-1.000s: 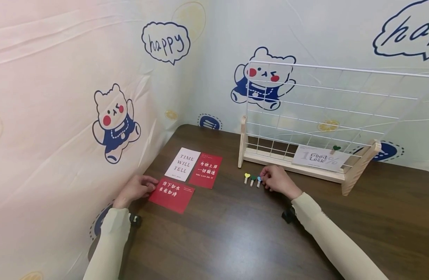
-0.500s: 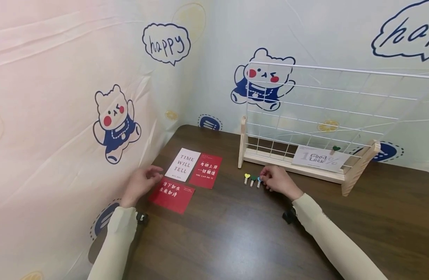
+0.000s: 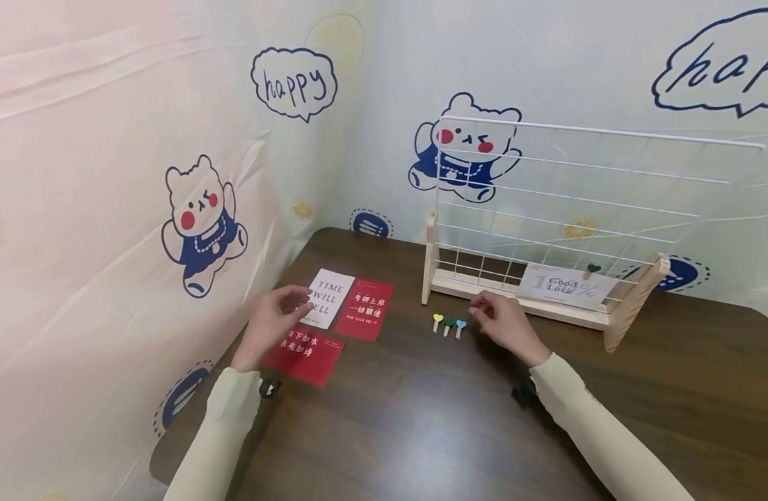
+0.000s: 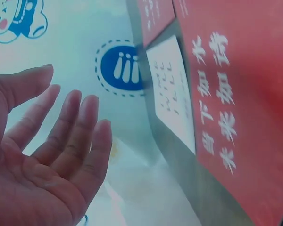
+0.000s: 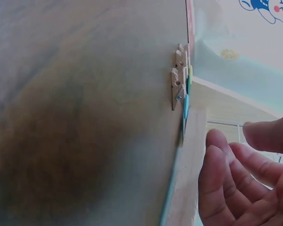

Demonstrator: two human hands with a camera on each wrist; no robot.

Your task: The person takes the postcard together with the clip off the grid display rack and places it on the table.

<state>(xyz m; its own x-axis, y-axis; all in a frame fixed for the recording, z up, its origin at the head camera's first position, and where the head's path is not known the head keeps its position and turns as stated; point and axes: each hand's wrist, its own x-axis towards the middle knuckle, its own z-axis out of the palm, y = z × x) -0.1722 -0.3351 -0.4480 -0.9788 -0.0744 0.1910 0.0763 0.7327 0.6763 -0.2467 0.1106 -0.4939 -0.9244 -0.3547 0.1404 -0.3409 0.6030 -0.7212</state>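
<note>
Dark tabletop [image 3: 409,438] beneath left hand [image 3: 273,325] and right hand [image 3: 508,325], both empty, fingers loosely curved; the white card [image 3: 330,296] seems light, bendable, best lifted by an edge

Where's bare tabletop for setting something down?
Free: table between left sleeve and right sleeve; gap between YOU CAN DO IT card and clips; right of right sleeve, before the rack. Crowded: white card and lower red card by left hand; clips beside right hand.

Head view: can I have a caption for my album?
Left hand by three postcards, right hand beside three heart-topped clothespins, near a wire grid rack.
</note>
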